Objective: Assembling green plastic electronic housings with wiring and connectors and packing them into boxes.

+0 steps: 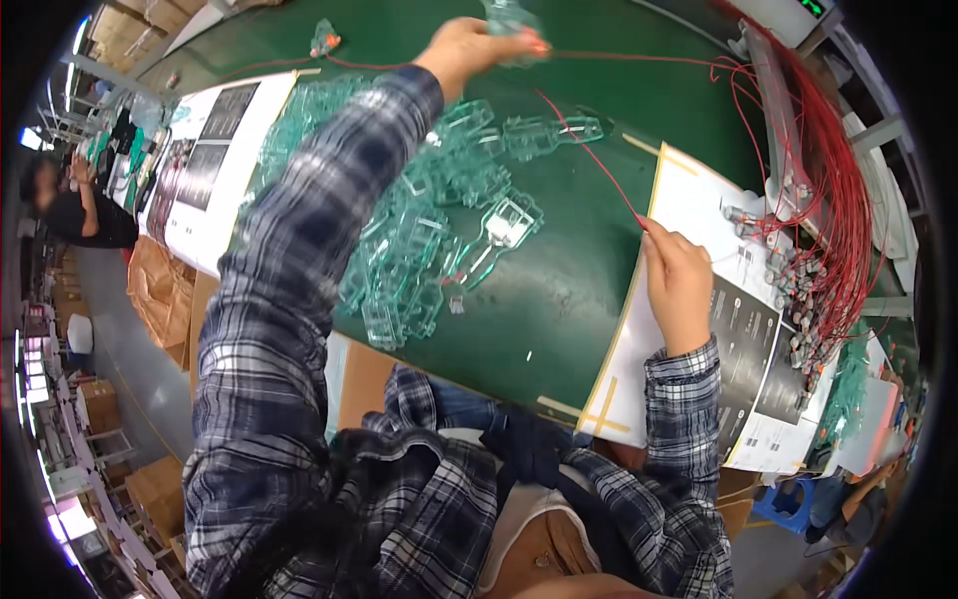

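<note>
My left hand reaches to the far side of the green table, its fingers closed on a clear greenish plastic piece with an orange-red spot. Motion smears that piece, so its shape is unclear. At the right, my right hand pinches a thin red wire that runs up and left over the table. Between the hands lies a loose heap of clear green plastic frames. One frame with a pale label-like patch lies at the heap's near right edge.
A thick bundle of red wires with grey metal ends hangs on a rack at the right. Printed sheets lie under my right hand, others at the left. A small clear piece sits far left. Other people are nearby.
</note>
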Available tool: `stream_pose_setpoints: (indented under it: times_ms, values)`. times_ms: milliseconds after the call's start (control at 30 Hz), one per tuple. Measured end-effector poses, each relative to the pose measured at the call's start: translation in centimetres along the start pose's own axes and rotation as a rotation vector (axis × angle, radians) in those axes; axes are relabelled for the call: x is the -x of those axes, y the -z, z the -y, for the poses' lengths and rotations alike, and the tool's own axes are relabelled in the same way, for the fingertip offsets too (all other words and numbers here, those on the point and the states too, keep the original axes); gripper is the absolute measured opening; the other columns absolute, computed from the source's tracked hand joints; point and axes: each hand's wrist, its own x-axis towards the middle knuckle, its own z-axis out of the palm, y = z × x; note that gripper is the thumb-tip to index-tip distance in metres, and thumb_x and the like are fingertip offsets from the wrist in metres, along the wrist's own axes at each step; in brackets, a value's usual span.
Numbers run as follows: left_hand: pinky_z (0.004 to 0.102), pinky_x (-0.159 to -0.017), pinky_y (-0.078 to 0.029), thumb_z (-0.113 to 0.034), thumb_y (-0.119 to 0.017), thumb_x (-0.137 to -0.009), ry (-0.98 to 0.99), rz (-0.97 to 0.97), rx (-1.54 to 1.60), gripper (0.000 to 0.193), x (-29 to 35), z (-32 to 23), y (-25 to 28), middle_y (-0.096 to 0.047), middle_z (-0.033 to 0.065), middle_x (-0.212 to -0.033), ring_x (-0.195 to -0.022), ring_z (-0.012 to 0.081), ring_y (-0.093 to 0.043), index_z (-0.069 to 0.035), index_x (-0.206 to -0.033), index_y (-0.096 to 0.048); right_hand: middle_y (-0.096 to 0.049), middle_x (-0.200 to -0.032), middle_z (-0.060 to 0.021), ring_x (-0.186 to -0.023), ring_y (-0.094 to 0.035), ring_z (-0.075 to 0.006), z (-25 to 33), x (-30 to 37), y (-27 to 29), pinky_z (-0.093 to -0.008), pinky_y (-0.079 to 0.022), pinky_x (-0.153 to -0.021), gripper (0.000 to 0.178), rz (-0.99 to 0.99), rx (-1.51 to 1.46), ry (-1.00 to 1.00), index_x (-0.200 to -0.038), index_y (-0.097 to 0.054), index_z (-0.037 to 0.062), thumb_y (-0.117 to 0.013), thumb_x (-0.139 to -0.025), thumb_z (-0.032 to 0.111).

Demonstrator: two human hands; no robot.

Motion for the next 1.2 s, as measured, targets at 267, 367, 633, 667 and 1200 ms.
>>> stream_pose_setpoints:
  times_ms: [267,367,633,667,1200]
  values:
    - [0.0307,-0.059,-0.047,-0.065,-0.076,-0.068,0.241,-0.026,-0.992,0.064,-16.2,9.6,10.4,-0.063,0.0031,-0.07,-0.067,0.0143,-0.06,-0.002,-0.069,-0.066,-0.061,-0.121,-0.0026,-0.118,-0.051,-0.0227,-1.0,0.6,-0.6,-0.053,-0.026,-0.105,0.034,-0.198,0.308,-0.092,-0.119,-0.063,0.0184,-0.062,-0.085,0.012]
    - [0.0321,-0.068,-0.046,-0.067,-0.07,-0.074,0.353,-0.049,-0.737,0.066,-16.8,14.4,11.1,-0.065,0.0028,-0.08,-0.072,0.0169,-0.057,-0.002,-0.081,-0.07,-0.058,-0.127,-0.0049,-0.122,-0.049,-0.0258,-2.0,3.7,1.1,-0.0486,-0.027,-0.106,0.033,-0.228,0.187,-0.183,-0.116,-0.063,0.0159,-0.063,-0.084,0.009]
    - [0.0431,-0.096,-0.043,-0.07,-0.064,-0.074,0.172,-0.137,-1.288,0.085,-16.3,11.3,10.8,-0.065,0.0235,-0.113,-0.113,0.0353,-0.057,0.004,-0.116,-0.062,-0.062,-0.114,-0.0063,-0.104,-0.057,-0.0257,-12.3,3.1,3.4,-0.0415,-0.04,-0.085,0.025,-0.247,0.166,-0.242,-0.106,-0.064,0.0104,-0.067,-0.082,0.016]
    - [0.0453,-0.101,-0.04,-0.071,-0.063,-0.073,0.065,-0.118,-1.339,0.092,-15.9,9.8,9.9,-0.062,0.0264,-0.119,-0.121,0.0392,-0.052,0.006,-0.123,-0.057,-0.061,-0.112,-0.0064,-0.104,-0.057,-0.0256,-12.7,1.8,3.2,-0.0426,-0.04,-0.082,0.027,-0.267,0.347,-0.229,-0.107,-0.064,0.0109,-0.068,-0.082,0.019]
    - [0.0374,-0.104,-0.037,-0.026,-0.064,-0.092,-0.331,0.211,-1.005,0.044,18.1,-3.0,8.8,-0.053,0.0131,-0.13,-0.124,0.028,-0.048,-0.005,-0.129,-0.054,-0.064,-0.094,-0.0091,-0.095,-0.059,-0.0283,-1.9,8.5,0.6,-0.0451,-0.039,-0.1,0.025,0.049,0.026,0.21,-0.099,-0.062,0.0051,-0.072,-0.077,0.011]
